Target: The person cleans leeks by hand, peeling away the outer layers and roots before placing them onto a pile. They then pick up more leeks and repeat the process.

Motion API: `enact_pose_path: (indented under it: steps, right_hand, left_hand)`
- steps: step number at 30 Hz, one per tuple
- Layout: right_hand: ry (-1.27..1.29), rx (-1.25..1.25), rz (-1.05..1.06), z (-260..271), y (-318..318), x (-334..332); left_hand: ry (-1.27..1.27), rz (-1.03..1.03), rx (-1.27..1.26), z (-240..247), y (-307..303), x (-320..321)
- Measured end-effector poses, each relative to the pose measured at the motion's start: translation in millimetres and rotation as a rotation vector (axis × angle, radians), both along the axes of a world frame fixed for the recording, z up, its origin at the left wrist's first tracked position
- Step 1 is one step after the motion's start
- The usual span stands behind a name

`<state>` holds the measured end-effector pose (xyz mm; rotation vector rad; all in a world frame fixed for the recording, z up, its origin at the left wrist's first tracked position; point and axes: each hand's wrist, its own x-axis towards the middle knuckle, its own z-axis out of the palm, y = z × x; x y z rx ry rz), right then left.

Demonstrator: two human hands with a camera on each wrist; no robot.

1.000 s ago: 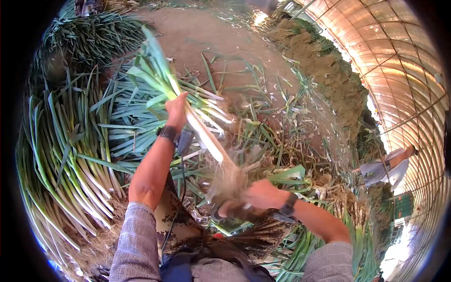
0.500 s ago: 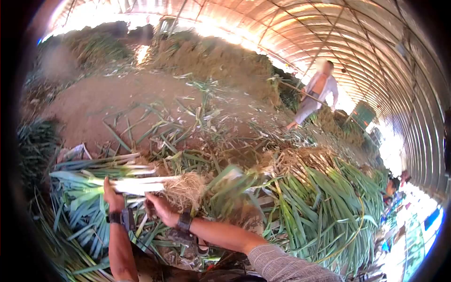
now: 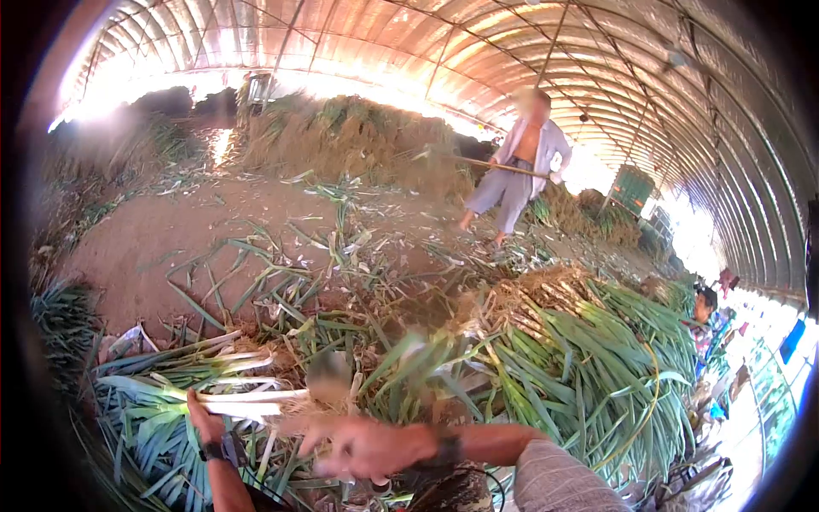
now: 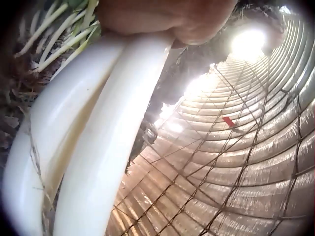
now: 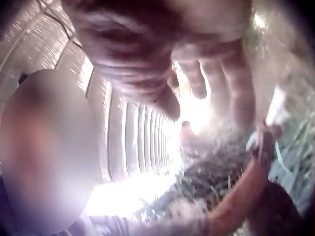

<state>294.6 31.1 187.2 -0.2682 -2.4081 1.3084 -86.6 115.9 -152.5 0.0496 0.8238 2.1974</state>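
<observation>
My left hand (image 3: 203,420) grips a couple of leeks (image 3: 256,403) near where the white shanks turn green. They lie sideways over other leeks, leaves to the left and roots to the right. Up close in the left wrist view, two thick white shanks (image 4: 106,128) run side by side below the fingers. My right hand (image 3: 367,445) is off to the right of the shanks, with fingers loosely spread and holding nothing. It looks blurred in the head view. The right wrist view shows its palm and parted fingers (image 5: 241,88).
A large heap of leeks (image 3: 580,358) lies on the right, roots towards the back. Cut leaves litter the soil (image 3: 145,247) ahead. A person (image 3: 520,162) with a long pole stands beyond, before a leek pile (image 3: 358,136). Another person (image 3: 704,307) is at far right.
The head view has swung upward. My right hand went from the dusty roots to the white shanks, then drew away rightward with fingers spread. My left hand keeps its grip; the leeks went from slanted to level.
</observation>
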Motion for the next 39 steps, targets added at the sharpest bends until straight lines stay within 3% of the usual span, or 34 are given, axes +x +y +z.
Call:
enact_pose_path:
  steps: [2,4,7,10,14,19,21,27,31,33,39]
  right_hand:
    - [0.382,-0.159,-0.245,39.2,20.7,34.7]
    - [0.726,-0.174,-0.336,76.5,17.6,62.6]
    - [0.928,-0.126,-0.323,93.4,-3.0,81.3]
    - [0.918,-0.161,-0.414,84.4,-15.4,81.6]
    - [0.921,0.045,-0.519,94.3,-1.0,82.6]
    - [0.993,0.229,-0.519,147.5,14.0,109.3]
    - [1.007,0.436,-0.451,166.3,8.1,115.9]
    - [0.976,0.716,-0.307,194.9,-31.2,116.1]
    - [0.882,0.766,-0.176,198.7,-41.3,124.4]
    - [0.898,0.796,-0.162,199.2,-47.3,133.6]
    - [0.968,0.793,-0.19,197.9,-66.0,134.6]
  left_hand:
    - [0.21,0.082,-0.107,0.7,1.6,14.1]
    - [-0.032,-0.082,-0.053,10.3,3.9,22.2]
    - [0.001,-0.159,-0.05,16.9,2.5,44.8]
    - [-0.017,-0.222,-0.019,7.9,8.8,64.0]
    - [-0.057,-0.292,-0.028,0.6,2.7,80.2]
    - [0.019,-0.333,-0.083,0.0,-6.4,93.3]
    - [0.039,-0.332,-0.069,3.5,-10.1,96.9]
    - [0.016,-0.371,-0.099,8.6,-13.1,91.9]
    - [0.021,-0.411,-0.086,-6.9,-9.9,80.8]
    - [0.14,-0.318,-0.098,-13.1,-9.6,82.6]
    - [0.086,-0.326,-0.144,1.1,-16.1,88.0]
